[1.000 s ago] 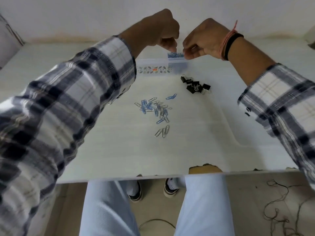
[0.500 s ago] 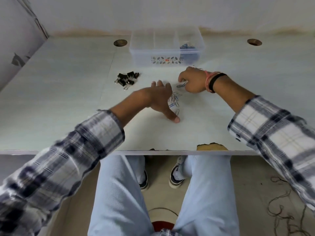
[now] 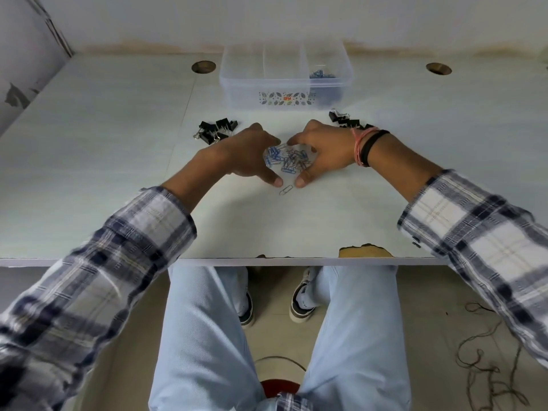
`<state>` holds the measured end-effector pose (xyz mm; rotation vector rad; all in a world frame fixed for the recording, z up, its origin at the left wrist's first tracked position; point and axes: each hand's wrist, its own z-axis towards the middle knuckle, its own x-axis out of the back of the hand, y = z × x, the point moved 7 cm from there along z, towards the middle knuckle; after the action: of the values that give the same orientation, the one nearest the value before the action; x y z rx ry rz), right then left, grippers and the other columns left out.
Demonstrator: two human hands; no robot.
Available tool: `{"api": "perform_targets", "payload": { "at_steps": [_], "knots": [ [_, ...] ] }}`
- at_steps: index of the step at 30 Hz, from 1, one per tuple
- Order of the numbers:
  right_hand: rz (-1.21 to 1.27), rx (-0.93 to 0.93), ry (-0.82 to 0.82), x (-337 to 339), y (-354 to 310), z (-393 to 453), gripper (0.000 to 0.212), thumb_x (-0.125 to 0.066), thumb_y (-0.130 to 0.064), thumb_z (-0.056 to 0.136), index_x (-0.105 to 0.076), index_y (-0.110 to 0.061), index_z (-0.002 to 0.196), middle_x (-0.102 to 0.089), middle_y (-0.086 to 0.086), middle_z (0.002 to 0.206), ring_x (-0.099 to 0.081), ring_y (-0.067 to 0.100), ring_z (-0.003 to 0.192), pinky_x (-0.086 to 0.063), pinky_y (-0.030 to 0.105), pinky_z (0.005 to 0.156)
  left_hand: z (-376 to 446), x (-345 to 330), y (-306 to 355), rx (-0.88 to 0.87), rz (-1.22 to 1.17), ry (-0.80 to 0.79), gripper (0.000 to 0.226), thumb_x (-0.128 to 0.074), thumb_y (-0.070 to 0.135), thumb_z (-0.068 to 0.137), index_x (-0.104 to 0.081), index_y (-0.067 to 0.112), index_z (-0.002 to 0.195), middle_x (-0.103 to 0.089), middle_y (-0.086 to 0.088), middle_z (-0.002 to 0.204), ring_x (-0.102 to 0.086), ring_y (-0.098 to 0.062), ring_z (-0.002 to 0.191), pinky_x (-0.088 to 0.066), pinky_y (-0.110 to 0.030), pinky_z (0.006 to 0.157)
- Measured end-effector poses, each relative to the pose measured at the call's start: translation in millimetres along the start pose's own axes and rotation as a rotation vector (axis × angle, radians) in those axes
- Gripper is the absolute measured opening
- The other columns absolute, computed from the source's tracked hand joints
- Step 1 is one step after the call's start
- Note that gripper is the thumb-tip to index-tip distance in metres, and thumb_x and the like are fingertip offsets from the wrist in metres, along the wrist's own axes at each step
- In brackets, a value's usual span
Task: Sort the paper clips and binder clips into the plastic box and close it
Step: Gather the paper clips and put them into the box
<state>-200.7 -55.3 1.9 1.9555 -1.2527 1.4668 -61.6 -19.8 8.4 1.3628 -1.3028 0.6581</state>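
Note:
A heap of blue and silver paper clips [image 3: 286, 161] lies on the table between my two hands. My left hand [image 3: 247, 155] cups the heap from the left and my right hand [image 3: 324, 151] from the right, fingers spread on the tabletop. One silver paper clip [image 3: 286, 190] lies loose just in front of my thumbs. Black binder clips sit in two groups: one [image 3: 215, 131] left of my left hand, one [image 3: 344, 120] behind my right wrist. The clear plastic box [image 3: 284, 93] stands open at the back, with blue paper clips [image 3: 321, 75] in its right compartment.
Two round cable holes [image 3: 203, 67] [image 3: 438, 68] are cut in the table near the back wall. The front edge has a chipped spot [image 3: 364, 251]. A side wall rises at the left. My knees and shoes show below the table.
Both hands came back from the box to the table, and they now close in around the paper clips, gathering them into one tight heap. The camera view has tilted and shifted.

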Motion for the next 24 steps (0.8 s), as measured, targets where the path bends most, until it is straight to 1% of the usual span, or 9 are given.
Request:
{"api": "perform_targets", "payload": {
  "at_steps": [2,4,8,12,14,16,18,21,24],
  "knots": [
    [0.034,0.036,0.041,-1.1,-4.5,6.7,0.090,-0.081,-0.060,0.069,-0.047,-0.027,0.146,-0.042,0.008,0.124,-0.051,0.024,0.109,-0.045,0.034,0.101,6.8,1.3,0.4,-0.052,-0.012,0.038,0.071,-0.087,0.044,0.075,-0.063,0.020,0.137,-0.052,-0.006,0.113,-0.054,-0.026,0.113,-0.044,-0.030,0.087],
    [0.063,0.074,0.121,1.5,-9.2,11.1,0.074,-0.081,-0.053,0.075,-0.057,-0.024,0.138,-0.046,0.008,0.115,-0.054,0.025,0.105,-0.046,0.034,0.095,11.9,5.1,0.5,-0.083,-0.028,0.117,0.051,-0.086,0.036,0.079,-0.073,0.016,0.124,-0.057,-0.004,0.103,-0.058,-0.025,0.104,-0.038,-0.027,0.079],
    [0.076,0.108,0.257,6.9,-12.8,12.7,0.049,-0.078,-0.036,0.084,-0.067,-0.016,0.127,-0.052,0.007,0.107,-0.055,0.023,0.096,-0.044,0.029,0.085,15.8,8.6,-3.0,-0.083,-0.071,0.232,0.033,-0.081,0.021,0.085,-0.077,0.012,0.117,-0.074,-0.009,0.110,-0.060,-0.017,0.088,-0.042,-0.025,0.078],
    [0.079,0.121,0.355,8.5,-14.6,11.1,0.028,-0.074,-0.022,0.089,-0.074,-0.012,0.115,-0.062,0.010,0.104,-0.061,0.029,0.101,-0.039,0.025,0.080,14.0,10.3,0.4,-0.110,-0.083,0.292,0.021,-0.075,0.011,0.089,-0.080,0.012,0.109,-0.077,-0.008,0.105,-0.057,-0.013,0.078,-0.042,-0.022,0.075],
    [0.072,0.128,0.380,10.0,-17.6,8.7,0.022,-0.069,-0.011,0.090,-0.076,-0.009,0.111,-0.070,0.014,0.107,-0.064,0.030,0.100,-0.043,0.025,0.082,13.0,10.0,2.9,-0.121,-0.074,0.307,0.018,-0.071,0.008,0.087,-0.081,0.011,0.101,-0.078,-0.008,0.099,-0.062,-0.018,0.081,-0.050,-0.028,0.077],
    [0.064,0.135,0.388,10.4,-20.4,7.3,0.024,-0.062,-0.004,0.089,-0.077,-0.007,0.107,-0.074,0.015,0.106,-0.066,0.032,0.100,-0.051,0.032,0.089,13.5,9.1,3.2,-0.127,-0.063,0.321,0.013,-0.072,0.010,0.083,-0.081,0.011,0.093,-0.078,-0.010,0.092,-0.068,-0.026,0.085,-0.057,-0.037,0.079],
    [0.064,0.127,0.390,9.8,-21.3,7.4,0.024,-0.060,-0.005,0.087,-0.078,-0.006,0.104,-0.075,0.015,0.103,-0.067,0.033,0.098,-0.054,0.040,0.091,14.4,8.3,2.5,-0.123,-0.046,0.333,0.010,-0.076,0.012,0.080,-0.080,0.010,0.089,-0.077,-0.011,0.088,-0.069,-0.030,0.084,-0.058,-0.042,0.078],
    [0.112,0.089,0.422,11.6,-20.8,6.9,0.019,-0.065,-0.013,0.084,-0.079,-0.007,0.096,-0.075,0.012,0.090,-0.067,0.028,0.085,-0.056,0.035,0.083,17.0,9.1,-0.7,-0.111,-0.048,0.354,0.014,-0.079,0.011,0.076,-0.079,0.006,0.090,-0.075,-0.013,0.088,-0.069,-0.030,0.080,-0.059,-0.043,0.075],
    [0.243,0.036,0.456,13.0,-13.0,3.6,0.011,-0.074,-0.013,0.080,-0.079,-0.007,0.086,-0.069,-0.001,0.069,-0.067,0.013,0.059,-0.060,0.029,0.072,17.6,12.1,-4.7,-0.080,-0.101,0.355,0.017,-0.081,0.008,0.077,-0.079,0.003,0.093,-0.075,-0.013,0.089,-0.067,-0.025,0.080,-0.058,-0.035,0.073]
  ]
}}
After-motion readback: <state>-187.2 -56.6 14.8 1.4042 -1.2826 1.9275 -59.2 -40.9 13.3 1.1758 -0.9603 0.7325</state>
